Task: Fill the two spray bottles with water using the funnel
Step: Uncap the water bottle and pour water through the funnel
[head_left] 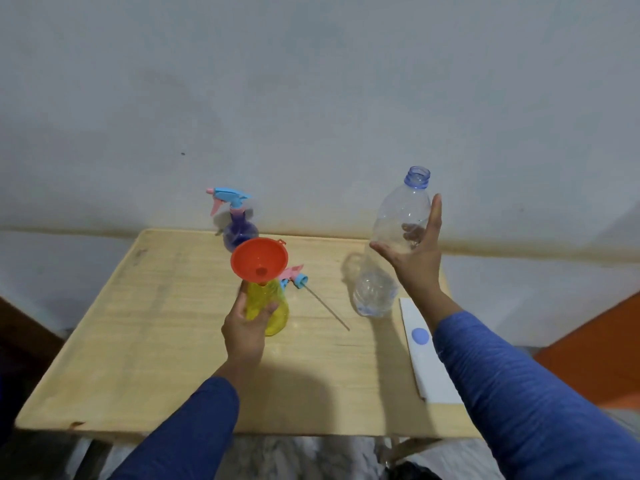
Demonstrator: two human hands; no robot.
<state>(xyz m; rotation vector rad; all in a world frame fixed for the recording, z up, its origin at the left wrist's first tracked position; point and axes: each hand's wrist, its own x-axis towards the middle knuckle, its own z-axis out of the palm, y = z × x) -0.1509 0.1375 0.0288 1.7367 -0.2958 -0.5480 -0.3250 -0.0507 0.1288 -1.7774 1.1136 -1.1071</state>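
Note:
My left hand (244, 332) grips the yellow spray bottle (277, 311), which leans a little, its cap off. The red funnel (259, 259) sits in its neck. Its pink and blue sprayer head (296, 277), with a long dip tube, lies on the table just behind it. The purple spray bottle (239, 230), with its blue sprayer head on, stands at the table's far edge. A large clear plastic bottle (388, 258), uncapped and nearly empty, stands on the right. My right hand (417, 258) is against its side with fingers spread, some of them behind the bottle.
The wooden table (156, 341) stands against a grey wall. A white sheet (427, 362) with the blue bottle cap (420, 336) on it lies at the table's right edge. Something orange (595, 351) is beyond the table on the right.

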